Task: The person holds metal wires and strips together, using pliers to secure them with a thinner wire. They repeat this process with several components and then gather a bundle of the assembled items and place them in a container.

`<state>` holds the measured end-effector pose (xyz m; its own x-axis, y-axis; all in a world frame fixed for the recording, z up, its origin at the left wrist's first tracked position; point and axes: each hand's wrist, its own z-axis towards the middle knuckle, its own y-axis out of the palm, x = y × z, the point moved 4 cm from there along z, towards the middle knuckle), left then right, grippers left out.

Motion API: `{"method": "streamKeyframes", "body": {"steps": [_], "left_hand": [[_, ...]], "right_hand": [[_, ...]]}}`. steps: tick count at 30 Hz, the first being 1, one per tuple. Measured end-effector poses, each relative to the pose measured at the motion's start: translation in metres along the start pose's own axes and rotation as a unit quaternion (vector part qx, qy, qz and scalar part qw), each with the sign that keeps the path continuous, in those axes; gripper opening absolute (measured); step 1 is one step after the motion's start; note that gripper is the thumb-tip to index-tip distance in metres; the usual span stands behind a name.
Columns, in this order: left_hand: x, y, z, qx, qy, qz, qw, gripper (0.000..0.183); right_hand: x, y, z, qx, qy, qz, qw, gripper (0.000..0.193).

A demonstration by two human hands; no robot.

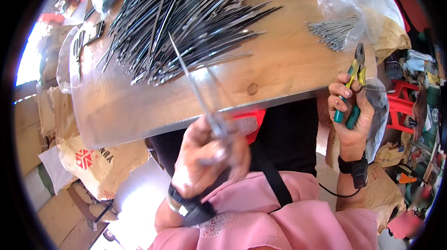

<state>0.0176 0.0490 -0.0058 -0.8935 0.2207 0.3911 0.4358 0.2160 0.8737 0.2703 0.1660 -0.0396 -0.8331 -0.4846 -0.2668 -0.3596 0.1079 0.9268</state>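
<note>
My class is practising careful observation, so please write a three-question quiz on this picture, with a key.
1. Multiple choice: what does the right hand grip?
A) a hammer
B) pliers with green and yellow handles
C) a paintbrush

2. True or false: on the table, the large heap of dark strips lies to the left of the small grey bundle.

3. Short answer: which of the hands holds a long, thin strip?

Key: 1. B; 2. True; 3. The left hand.
</note>
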Motion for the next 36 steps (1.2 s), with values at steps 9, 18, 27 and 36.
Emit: {"method": "streamKeyframes", "body": {"steps": [9, 18, 27, 36], "left_hand": [[-0.002, -0.032, -0.014, 0.158, -0.002, 0.309, 0.938, 0.019], [-0.008, -0.046, -0.022, 0.139, -0.086, 0.349, 0.923, 0.011], [-0.005, -0.047, -0.036, 0.116, -0.174, 0.401, 0.892, 0.027], [0.021, -0.041, -0.032, 0.060, -0.073, 0.353, 0.931, 0.029]], "right_hand": [[0.013, 0.035, 0.004, -0.032, -0.088, -0.515, 0.852, 0.024], [0.061, 0.106, 0.015, -0.311, -0.191, -0.836, 0.410, 0.021], [0.093, 0.087, 0.019, -0.378, -0.173, -0.841, 0.346, 0.035], [0.094, 0.099, 0.004, -0.373, -0.187, -0.831, 0.368, 0.030]]}}
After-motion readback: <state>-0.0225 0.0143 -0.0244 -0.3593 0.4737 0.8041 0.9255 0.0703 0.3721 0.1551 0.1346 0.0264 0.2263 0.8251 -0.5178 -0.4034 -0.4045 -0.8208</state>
